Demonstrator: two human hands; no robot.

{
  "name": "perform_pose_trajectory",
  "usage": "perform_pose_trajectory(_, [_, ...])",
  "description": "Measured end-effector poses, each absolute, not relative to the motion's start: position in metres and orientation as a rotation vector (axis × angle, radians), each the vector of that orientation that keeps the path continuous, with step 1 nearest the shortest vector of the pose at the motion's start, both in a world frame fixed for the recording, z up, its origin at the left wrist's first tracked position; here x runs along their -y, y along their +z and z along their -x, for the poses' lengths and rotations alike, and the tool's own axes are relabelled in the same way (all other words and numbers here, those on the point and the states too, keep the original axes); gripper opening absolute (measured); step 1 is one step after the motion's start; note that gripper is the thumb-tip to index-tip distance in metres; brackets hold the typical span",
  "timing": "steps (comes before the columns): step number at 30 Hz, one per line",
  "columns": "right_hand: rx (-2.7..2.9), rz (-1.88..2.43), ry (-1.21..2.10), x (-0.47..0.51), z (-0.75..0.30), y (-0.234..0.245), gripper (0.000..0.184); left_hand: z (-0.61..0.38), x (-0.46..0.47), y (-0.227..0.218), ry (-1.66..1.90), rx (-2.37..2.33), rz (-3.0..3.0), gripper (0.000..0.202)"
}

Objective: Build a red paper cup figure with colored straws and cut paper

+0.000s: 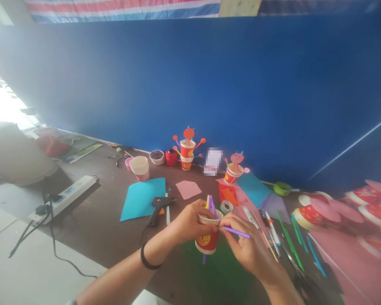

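Note:
A red paper cup (211,243) with a yellow emblem and white rim is gripped by my left hand (192,221), thumb across its front and fingers at the rim. Yellow and purple straws (212,206) rise out of the cup's mouth, and a short purple end shows beneath its base. On the cup's right side, my right hand (241,239) pinches a purple straw (238,232) that points out to the right. Its inner end is hidden at my fingertips, so I cannot tell whether it enters the cup wall.
A black glue gun (158,208) lies by a blue paper sheet (141,199) on the left. Two cup figures (188,149) (234,171) stand behind. Pens (273,228), green straws (287,237) and scissors (294,260) lie at right, near several decorated cups (307,216). A power strip (66,197) sits left.

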State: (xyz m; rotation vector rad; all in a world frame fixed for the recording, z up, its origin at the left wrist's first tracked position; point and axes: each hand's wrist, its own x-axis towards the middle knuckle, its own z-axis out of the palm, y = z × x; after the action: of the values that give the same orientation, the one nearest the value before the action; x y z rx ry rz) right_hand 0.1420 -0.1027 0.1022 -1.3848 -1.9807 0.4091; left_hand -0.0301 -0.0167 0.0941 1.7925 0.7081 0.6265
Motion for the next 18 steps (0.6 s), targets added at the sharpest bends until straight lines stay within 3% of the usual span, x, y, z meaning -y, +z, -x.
perform_pose_trajectory(4, [1.88, 1.441, 0.352, 0.102, -0.145, 0.101, 0.003, 0.033, 0.015, 0.098, 0.626, -0.659, -1.867, 0.02])
perform_pose_trajectory(7, [1.927, 1.447, 0.335, 0.103, -0.147, 0.106, 0.018, 0.036, 0.013, 0.105, 0.614, -0.588, -1.973, 0.02])
perform_pose_trajectory(11, [2.025, 1.483, 0.405, 0.105, -0.144, 0.113, 0.004, 0.037, 0.011, 0.113, 0.663, -0.478, -2.212, 0.019])
perform_pose_trajectory(18, [1.967, 1.526, 0.373, 0.108, -0.138, 0.111, 0.007, 0.035, 0.017, 0.112, 0.834, -0.505, -2.441, 0.033])
